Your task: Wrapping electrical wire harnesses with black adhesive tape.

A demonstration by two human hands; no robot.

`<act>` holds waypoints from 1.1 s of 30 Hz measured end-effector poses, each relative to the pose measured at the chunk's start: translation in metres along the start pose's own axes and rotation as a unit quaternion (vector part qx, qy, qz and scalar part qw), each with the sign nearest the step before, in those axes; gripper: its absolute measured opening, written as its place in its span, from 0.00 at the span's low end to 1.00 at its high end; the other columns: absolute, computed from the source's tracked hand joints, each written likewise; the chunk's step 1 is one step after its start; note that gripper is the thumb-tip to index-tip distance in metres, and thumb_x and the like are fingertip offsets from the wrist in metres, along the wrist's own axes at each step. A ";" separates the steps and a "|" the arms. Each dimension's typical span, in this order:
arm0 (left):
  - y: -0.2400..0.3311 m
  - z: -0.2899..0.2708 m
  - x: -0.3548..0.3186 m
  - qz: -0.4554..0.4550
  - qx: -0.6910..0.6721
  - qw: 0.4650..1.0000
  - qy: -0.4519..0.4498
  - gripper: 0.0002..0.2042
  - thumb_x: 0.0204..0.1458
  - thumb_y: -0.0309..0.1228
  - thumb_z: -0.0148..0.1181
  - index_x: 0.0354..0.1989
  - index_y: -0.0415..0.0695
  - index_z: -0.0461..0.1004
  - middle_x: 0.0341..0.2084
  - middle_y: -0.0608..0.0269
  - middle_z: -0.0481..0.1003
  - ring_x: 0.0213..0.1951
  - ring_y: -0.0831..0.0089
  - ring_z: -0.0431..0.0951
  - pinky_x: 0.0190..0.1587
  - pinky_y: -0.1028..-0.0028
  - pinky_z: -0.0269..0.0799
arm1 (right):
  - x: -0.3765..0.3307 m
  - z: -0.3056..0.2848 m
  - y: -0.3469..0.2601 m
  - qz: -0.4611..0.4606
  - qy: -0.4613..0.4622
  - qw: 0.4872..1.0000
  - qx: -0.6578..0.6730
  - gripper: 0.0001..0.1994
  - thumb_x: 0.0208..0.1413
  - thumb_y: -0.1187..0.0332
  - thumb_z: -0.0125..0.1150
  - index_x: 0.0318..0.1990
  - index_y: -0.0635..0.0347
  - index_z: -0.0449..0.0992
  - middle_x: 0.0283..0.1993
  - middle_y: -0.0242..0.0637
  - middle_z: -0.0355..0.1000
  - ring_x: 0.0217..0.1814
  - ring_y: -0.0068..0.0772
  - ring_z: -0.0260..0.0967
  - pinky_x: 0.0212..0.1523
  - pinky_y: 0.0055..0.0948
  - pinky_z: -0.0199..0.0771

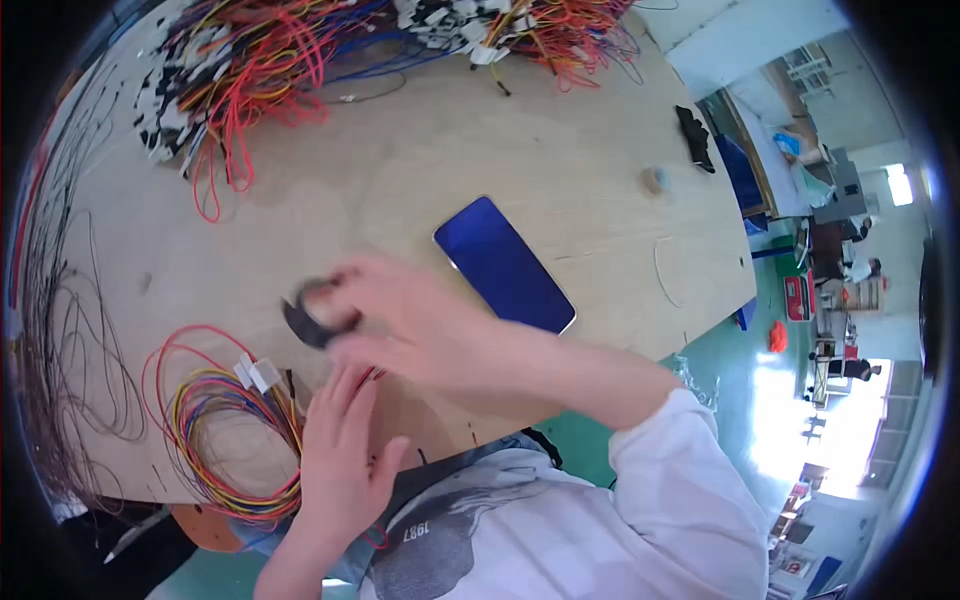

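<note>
My right hand (400, 315), blurred by motion, grips a roll of black tape (318, 318) above the table. A short end of the tape sticks out on the roll's left side. Just below it, my left hand (345, 450) is at the table's near edge with its fingers stretched out and the thumb apart. Left of this hand lies a coiled wire harness (185, 440) of red, yellow and blue wires, with white connectors (258, 374) on its upper part. A few dark and red wire ends show beside the left fingertips; whether the fingers touch them I cannot tell.
A phone (505, 265) lies on the wooden table (600, 150). Large heaps of wire harnesses (270, 60) cover the far side. Loose black wires (80, 300) run along the left edge. A small tape roll (655, 180) and a black item (694, 138) lie far right.
</note>
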State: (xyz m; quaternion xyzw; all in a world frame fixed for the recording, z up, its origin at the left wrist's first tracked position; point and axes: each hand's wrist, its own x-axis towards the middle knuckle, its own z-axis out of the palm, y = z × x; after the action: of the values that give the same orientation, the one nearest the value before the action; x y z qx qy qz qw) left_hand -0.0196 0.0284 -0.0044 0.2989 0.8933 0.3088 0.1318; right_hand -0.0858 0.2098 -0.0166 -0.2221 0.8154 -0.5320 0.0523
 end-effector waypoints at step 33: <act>0.024 0.008 0.015 -0.069 -0.333 0.928 0.154 0.06 0.40 0.19 0.59 0.26 0.38 0.69 0.21 0.59 0.69 0.23 0.68 0.70 0.26 0.73 0.66 | -0.074 -0.019 -0.045 0.223 -0.017 0.975 0.006 0.07 0.43 0.72 0.58 0.30 0.63 0.70 0.15 0.33 0.59 0.19 0.28 0.58 0.20 0.29 0.55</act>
State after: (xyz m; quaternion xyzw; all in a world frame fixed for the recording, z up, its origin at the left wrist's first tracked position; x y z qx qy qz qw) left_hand -0.0167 0.0565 0.0042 0.1241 0.7665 0.6212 0.1052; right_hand -0.0119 0.2415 0.0209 -0.0430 0.8400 -0.5082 0.1853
